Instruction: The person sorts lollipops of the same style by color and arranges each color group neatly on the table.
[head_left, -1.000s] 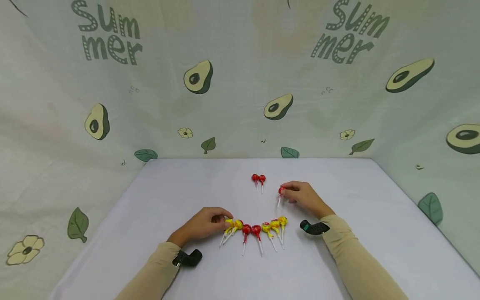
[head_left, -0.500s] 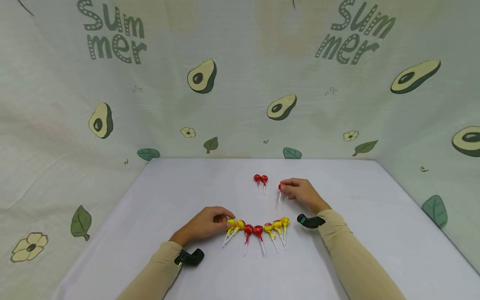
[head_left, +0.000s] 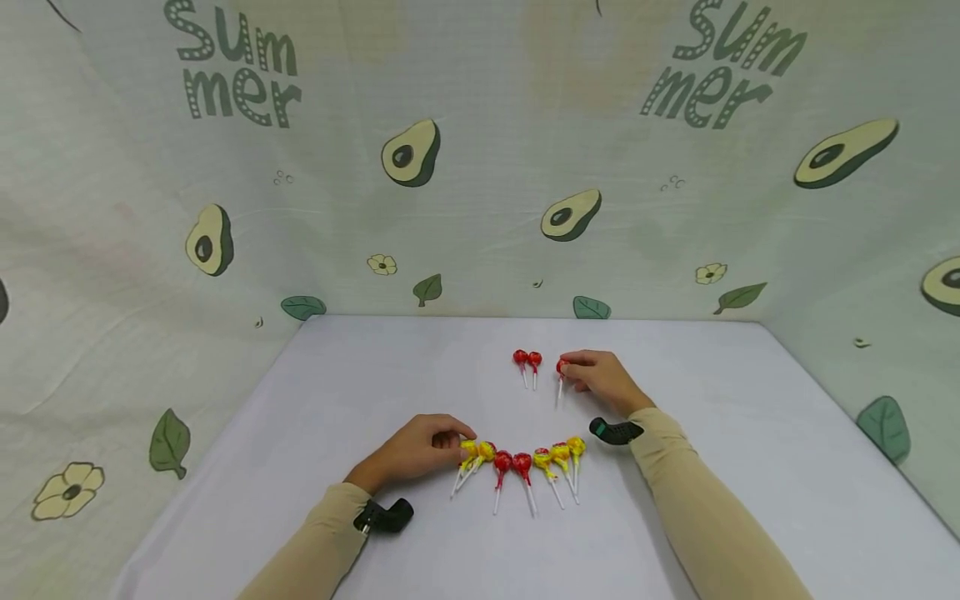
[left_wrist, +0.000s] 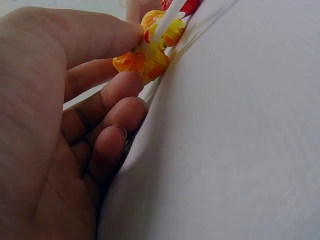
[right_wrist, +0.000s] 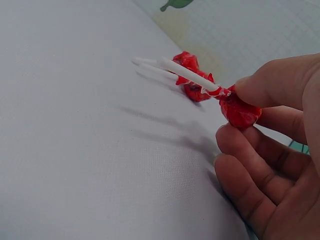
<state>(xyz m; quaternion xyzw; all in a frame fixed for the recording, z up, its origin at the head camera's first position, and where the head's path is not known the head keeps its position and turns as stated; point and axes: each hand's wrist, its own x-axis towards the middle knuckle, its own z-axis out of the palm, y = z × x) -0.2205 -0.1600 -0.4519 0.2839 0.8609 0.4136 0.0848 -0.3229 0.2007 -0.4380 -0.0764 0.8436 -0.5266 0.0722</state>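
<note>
- Shifted nearer two red lollipops (head_left: 535, 359) since the earlier frame, with another red lollipop (right_wrist: 245, 115) pinched in the right grip (head_left: 602, 379) over the desk (head_left: 420, 375).
- Clamped, at left grip (head_left: 414, 450), on the leftmost yellow lollipop (left_wrist: 142, 66).

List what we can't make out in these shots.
Head view: part of the leftmost yellow lollipop, hidden by the left grip.
Head view: any print on the far pair of red lollipops, too small.
Left wrist view: most of a red lollipop, cut off by the top edge.
Right wrist view: part of the held lollipop, under the right grip.
</note>
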